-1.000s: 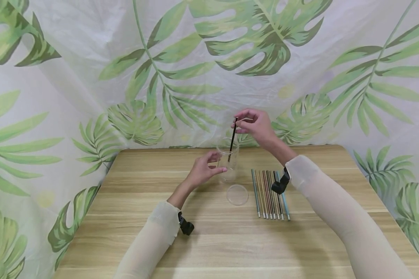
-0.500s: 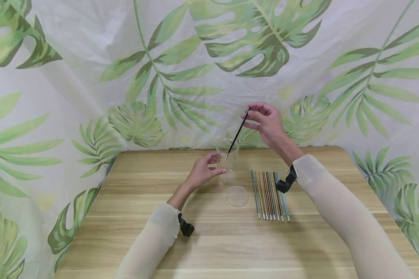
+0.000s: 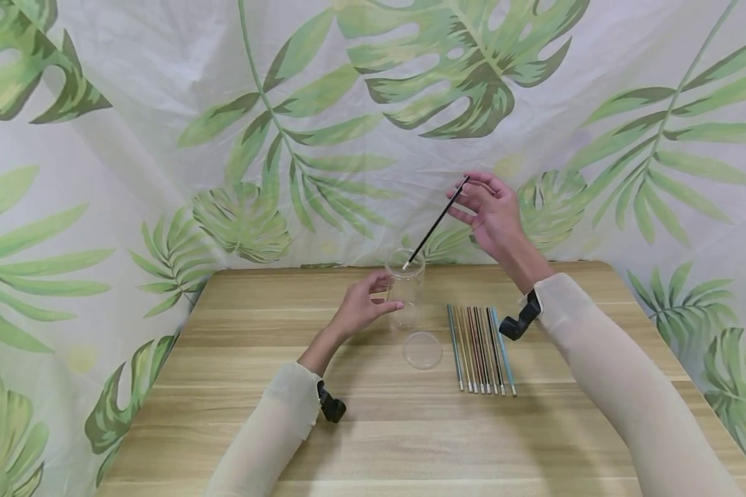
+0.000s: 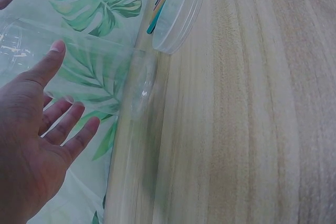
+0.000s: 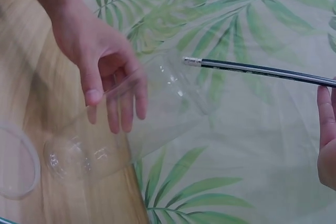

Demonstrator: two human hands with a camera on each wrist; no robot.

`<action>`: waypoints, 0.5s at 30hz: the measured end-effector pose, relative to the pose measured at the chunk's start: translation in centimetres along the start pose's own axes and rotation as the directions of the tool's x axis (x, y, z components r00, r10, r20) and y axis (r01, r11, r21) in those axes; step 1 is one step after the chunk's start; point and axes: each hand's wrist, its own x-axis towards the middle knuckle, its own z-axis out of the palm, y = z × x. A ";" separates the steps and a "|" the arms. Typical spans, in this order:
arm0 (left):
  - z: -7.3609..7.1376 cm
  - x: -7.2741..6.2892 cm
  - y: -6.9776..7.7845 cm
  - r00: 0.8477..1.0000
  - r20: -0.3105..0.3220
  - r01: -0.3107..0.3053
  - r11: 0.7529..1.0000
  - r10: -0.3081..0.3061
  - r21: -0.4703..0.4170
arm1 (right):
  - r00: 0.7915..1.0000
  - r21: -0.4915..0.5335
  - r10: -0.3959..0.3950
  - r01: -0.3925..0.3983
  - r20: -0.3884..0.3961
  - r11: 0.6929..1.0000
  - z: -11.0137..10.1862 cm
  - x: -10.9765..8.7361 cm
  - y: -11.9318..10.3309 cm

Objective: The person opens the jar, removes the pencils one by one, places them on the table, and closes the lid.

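Observation:
A tall clear plastic jar [image 3: 405,293] stands near the table's back edge, its mouth uncovered. My left hand [image 3: 363,304] holds it from the left, thumb on the near side and fingers behind; the right wrist view shows those fingers through the clear wall [image 5: 157,114]. With my right hand [image 3: 488,207], up and right of the jar, I pinch a black pencil [image 3: 438,222] near its upper end. The pencil slants down to the left, its silver-banded eraser end [image 5: 192,61] right at the jar's mouth. In the left wrist view my left thumb and fingers [image 4: 79,140] are spread.
A round clear lid [image 3: 422,350] lies in front of the jar. To its right, several pencils [image 3: 481,348] in blue, black, red and natural tones lie side by side, eraser ends nearer me. A leaf-print cloth [image 3: 323,138] hangs behind the wooden table [image 3: 373,435].
My right hand has moved up and to the right. The pencil's lower end has risen from inside the jar to its mouth, and the pencil tilts more. The left hand stays put.

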 end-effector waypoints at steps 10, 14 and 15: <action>0.0 0.0 0.0 1.000 -0.006 0.007 1.000 -0.007 0.010 | 0.997 0.096 0.036 -0.030 -0.066 0.995 -1.0 -0.4 -1.9; 0.0 0.0 0.0 1.000 -0.006 0.009 1.000 -0.009 0.007 | 0.997 0.090 0.051 -0.045 -0.059 0.995 -1.6 -0.9 -2.5; 0.0 0.0 0.0 1.000 -0.005 0.008 1.000 -0.008 0.005 | 0.997 0.082 0.054 -0.049 -0.056 0.995 -1.7 -1.0 -2.6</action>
